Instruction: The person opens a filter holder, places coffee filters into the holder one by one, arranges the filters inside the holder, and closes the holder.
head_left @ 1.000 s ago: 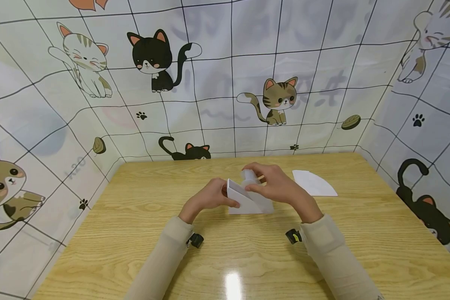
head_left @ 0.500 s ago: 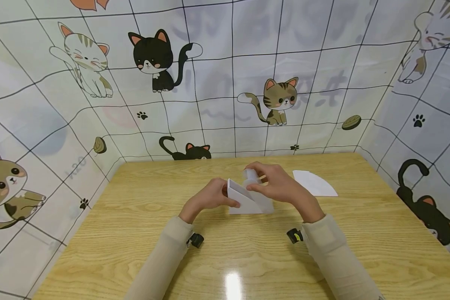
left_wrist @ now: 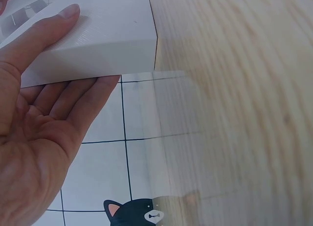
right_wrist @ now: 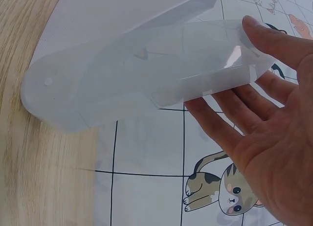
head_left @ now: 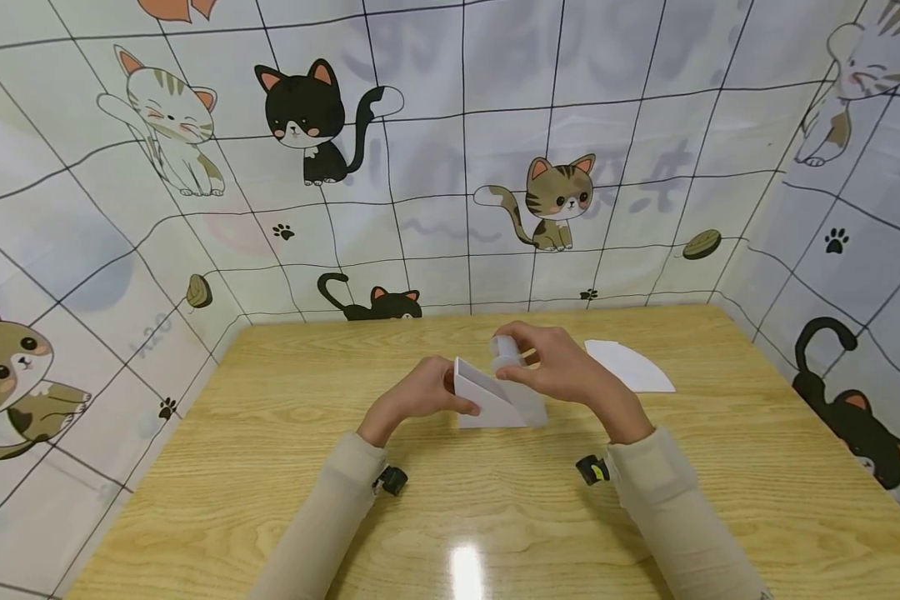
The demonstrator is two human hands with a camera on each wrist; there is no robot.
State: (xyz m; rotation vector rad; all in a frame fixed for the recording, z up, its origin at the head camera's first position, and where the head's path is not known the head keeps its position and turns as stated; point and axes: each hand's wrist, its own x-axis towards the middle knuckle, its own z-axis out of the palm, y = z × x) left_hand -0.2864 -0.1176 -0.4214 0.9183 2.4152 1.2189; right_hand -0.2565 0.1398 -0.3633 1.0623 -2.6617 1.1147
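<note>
A white wedge-shaped case [head_left: 483, 408] stands on the table, its sloping top facing right. My left hand [head_left: 423, 389] grips its tall end, thumb on the near side and fingers behind; in the left wrist view the thumb lies on the white face [left_wrist: 112, 30]. A translucent plastic piece [right_wrist: 132, 74] with a rounded end and a small dot near that end sits against the case's right side. My right hand [head_left: 555, 364] pinches the upper end of this piece between thumb and fingers. How the piece joins the case is hard to make out.
A white quarter-circle sheet [head_left: 630, 367] lies on the wooden table [head_left: 307, 367] to the right, behind my right forearm. Behind the table's back edge and at both sides hangs a cat-printed sheet [head_left: 435, 150].
My right hand has shifted slightly right and up, drawing the upper end of the translucent piece a little away from the white case. My left hand and the case have stayed put.
</note>
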